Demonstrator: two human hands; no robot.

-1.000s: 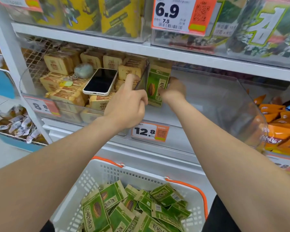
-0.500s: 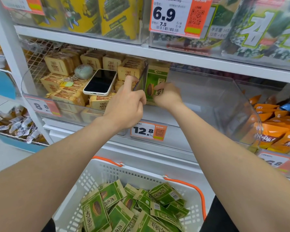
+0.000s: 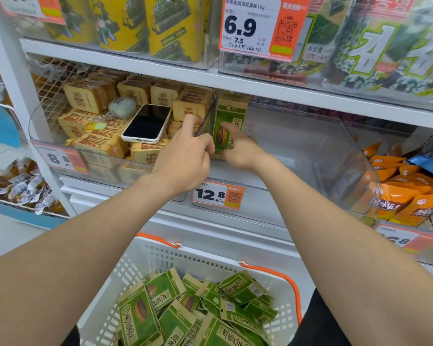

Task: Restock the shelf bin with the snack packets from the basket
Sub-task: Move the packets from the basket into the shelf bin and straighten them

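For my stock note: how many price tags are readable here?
3: the 6.9 tag on the top shelf, the 8.8 tag at left, the 12.8 tag below the hands.

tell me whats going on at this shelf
A person is restocking a clear plastic shelf bin with green sunflower-seed packets from a white basket with orange handles. The right hand steadies one upright packet against the bin's left divider, which the left hand grips. Many packets remain in the basket.

head view | worn on head, faces forward and down | close to shelf bin (image 3: 310, 156) | basket (image 3: 160, 255) below
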